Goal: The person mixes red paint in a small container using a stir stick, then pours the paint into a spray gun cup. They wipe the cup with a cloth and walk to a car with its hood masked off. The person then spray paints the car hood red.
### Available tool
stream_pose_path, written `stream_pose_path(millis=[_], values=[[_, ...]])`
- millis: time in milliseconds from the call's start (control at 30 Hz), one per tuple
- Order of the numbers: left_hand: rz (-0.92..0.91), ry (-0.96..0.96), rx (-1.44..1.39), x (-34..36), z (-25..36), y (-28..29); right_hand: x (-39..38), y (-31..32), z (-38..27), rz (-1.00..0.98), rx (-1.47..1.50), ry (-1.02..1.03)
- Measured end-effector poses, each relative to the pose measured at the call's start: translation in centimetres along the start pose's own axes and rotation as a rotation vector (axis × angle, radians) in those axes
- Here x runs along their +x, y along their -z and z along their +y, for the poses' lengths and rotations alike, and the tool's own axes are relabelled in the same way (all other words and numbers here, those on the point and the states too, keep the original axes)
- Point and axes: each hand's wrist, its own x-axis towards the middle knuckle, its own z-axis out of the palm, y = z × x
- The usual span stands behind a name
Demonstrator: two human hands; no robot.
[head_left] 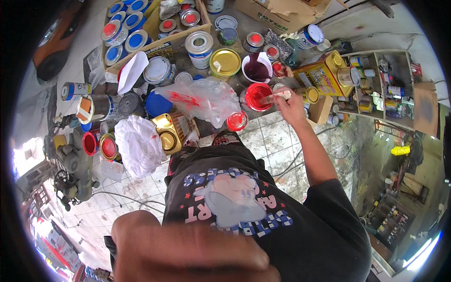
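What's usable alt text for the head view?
A person's right hand holds a flat stick-like tool in an open can of red paint. A red-smeared clear plastic bag lies to the can's left, with a gold-lidded tin beyond. The left hand is a blur close to the camera.

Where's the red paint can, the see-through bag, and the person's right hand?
Red paint can (248,97): head view, on its rim's left side.
See-through bag (209,97): head view, on its crumpled middle.
Right hand (291,106): head view, on the back.
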Motion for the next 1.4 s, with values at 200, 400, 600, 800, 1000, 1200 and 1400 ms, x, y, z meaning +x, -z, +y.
stream_pose_path(millis=[200,400,600,800,1000,1200,1400], values=[[-0.139,0.39,-0.124,-0.5,-4.8,4.4,0.4,0.5,-0.4,-0.077,0.015,-0.11],[-0.508,0.54,0.192,-4.2,-7.8,6.4,1.0,0.8,-1.2,-0.18,0.097,-0.155],[-0.801,0.599,0.273,-6.1,-9.3,6.1,1.3,1.0,-1.9,-0.202,0.083,-0.144],[-0.852,0.625,0.282,-7.1,-9.9,5.3,1.5,0.9,-1.2,-0.151,0.001,0.091],[-0.86,0.66,0.354,-7.5,-10.6,4.8,1.5,0.9,-1.1,-0.217,0.049,0.049],[-0.869,0.698,0.417,-9.1,-12.0,4.4,1.6,1.0,-0.9,-0.201,0.052,0.075],[-0.777,0.735,0.329,-10.6,-11.6,4.7,1.9,1.1,0.0,-0.168,0.049,0.038]])
